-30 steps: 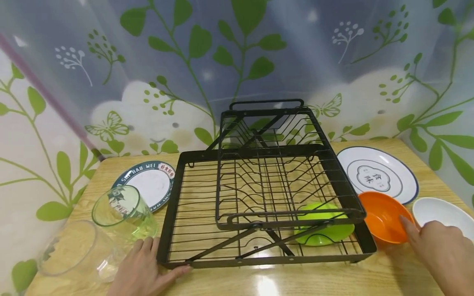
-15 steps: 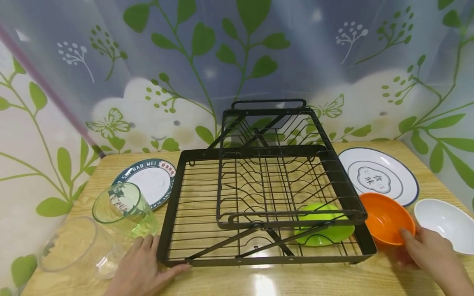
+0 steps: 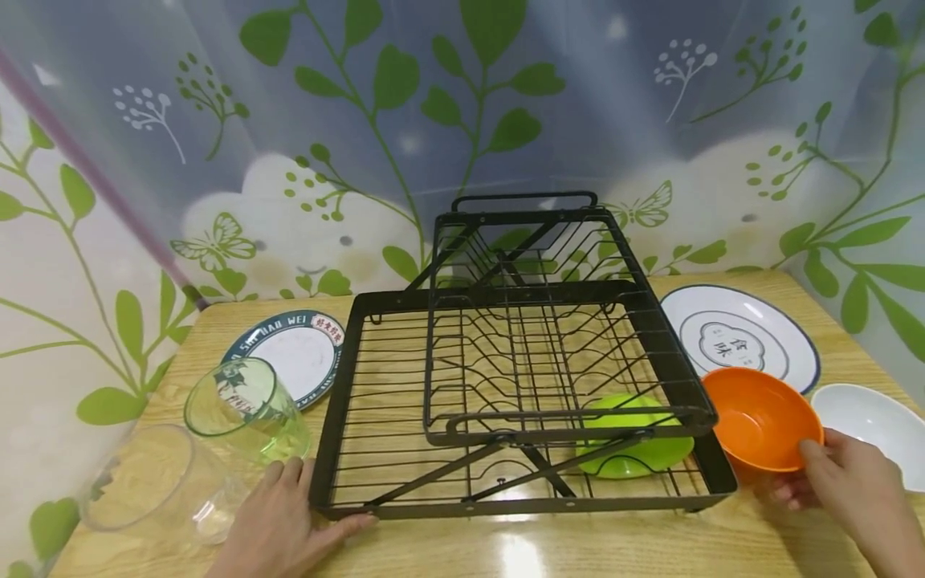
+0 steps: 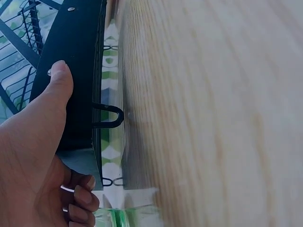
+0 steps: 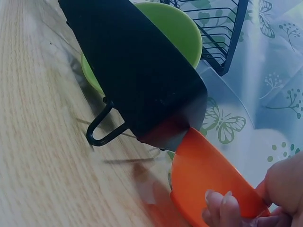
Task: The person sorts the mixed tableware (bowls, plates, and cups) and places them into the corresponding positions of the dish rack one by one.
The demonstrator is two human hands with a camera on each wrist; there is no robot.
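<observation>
"Count the hands first."
"Two, both busy. Left hand [image 3: 278, 514] grips the near left corner of the rack [image 3: 520, 504], thumb along the front rim, fingers curled round the end. Right hand [image 3: 849, 486] pinches the orange bowl [image 3: 759, 421] by its rim — thumb on the inside, fingers beneath."

"Where's that bowl exactly?"
"Just beside the rack's near right corner, tilted, mouth up. Can't tell from here if it touches the table [image 3: 578, 546]."

"Bowls in all?"
"Three. One orange, in the hand. One green bowl [image 3: 666, 456], at the right front of the lower tier, under the upper one. One white bowl [image 3: 870, 429], on the table past the orange one, partly behind the right hand."

"Racks?"
"One — black metal, two tiers, upper smaller than lower."

"Plates?"
"Two. One blue-rimmed plate [image 3: 791, 353] at the right, behind the orange bowl; one teal-rimmed plate [image 3: 289, 365] at the left, near the rack's side."

"Glasses?"
"Two, both left of the rack: one green glass [image 3: 234, 401] in front of the teal-rimmed plate, one clear glass [image 3: 140, 482] nearer the person."

"Behind it all?"
"Leaf-print cloth [image 3: 361, 177]. Next."
</observation>
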